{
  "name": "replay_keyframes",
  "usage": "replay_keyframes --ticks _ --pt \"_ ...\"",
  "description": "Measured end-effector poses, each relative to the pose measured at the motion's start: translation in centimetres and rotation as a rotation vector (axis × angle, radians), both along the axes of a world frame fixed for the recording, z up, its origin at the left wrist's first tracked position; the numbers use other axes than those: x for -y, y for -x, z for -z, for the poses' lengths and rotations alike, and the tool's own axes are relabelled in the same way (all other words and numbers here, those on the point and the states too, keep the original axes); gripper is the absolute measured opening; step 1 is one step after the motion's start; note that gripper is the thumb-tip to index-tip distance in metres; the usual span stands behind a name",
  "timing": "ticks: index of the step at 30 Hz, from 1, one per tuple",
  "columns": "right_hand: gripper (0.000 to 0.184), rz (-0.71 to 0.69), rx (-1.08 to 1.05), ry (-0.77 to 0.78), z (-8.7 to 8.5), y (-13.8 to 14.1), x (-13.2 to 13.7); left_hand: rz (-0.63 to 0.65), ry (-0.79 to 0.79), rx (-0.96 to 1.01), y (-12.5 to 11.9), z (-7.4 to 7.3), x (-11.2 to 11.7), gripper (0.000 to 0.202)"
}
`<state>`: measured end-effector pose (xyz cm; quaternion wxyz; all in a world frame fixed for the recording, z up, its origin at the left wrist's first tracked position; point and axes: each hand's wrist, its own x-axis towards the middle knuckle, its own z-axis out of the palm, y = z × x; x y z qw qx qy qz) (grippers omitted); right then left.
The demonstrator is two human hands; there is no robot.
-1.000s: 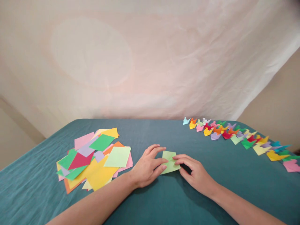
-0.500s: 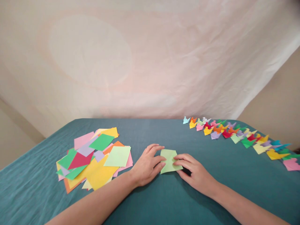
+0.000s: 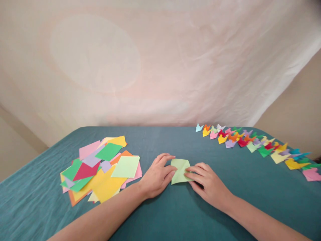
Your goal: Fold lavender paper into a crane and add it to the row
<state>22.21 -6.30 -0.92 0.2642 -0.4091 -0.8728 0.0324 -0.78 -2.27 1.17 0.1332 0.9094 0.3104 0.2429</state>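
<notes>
A small light green folded paper point(image 3: 179, 170) lies on the teal cloth near the middle of the table. My left hand point(image 3: 157, 175) rests beside its left edge, fingers stretched out, fingertips touching the paper. My right hand point(image 3: 208, 184) comes in from the right, its fingers pressed flat on the paper's right side. Neither hand lifts the paper; it stays flat on the cloth.
A loose pile of coloured paper squares point(image 3: 100, 169) lies to the left. A curved row of several folded paper cranes point(image 3: 250, 142) runs along the far right. The teal-covered table point(image 3: 175, 217) ends at a pale draped backdrop point(image 3: 160, 67).
The green paper has been turned slightly and folded narrower under my fingers. Both hands have shifted a little toward each other.
</notes>
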Motion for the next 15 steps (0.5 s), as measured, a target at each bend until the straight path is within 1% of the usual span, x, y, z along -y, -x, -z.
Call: replay_keyframes --ticks 4,10,15 --pt "0.028 -0.011 0.063 -0.013 -0.22 0.22 0.33 -0.002 0.007 -0.008 -0.06 0.02 0.00 0.025" --pt "0.034 -0.086 0.086 -0.024 -0.14 0.42 0.56 -0.003 0.002 -0.017 -0.06 0.06 -0.05 0.025" --pt "0.029 -0.066 0.060 0.001 0.25 0.49 0.48 0.009 -0.017 -0.047 0.11 0.67 -0.46 0.031"
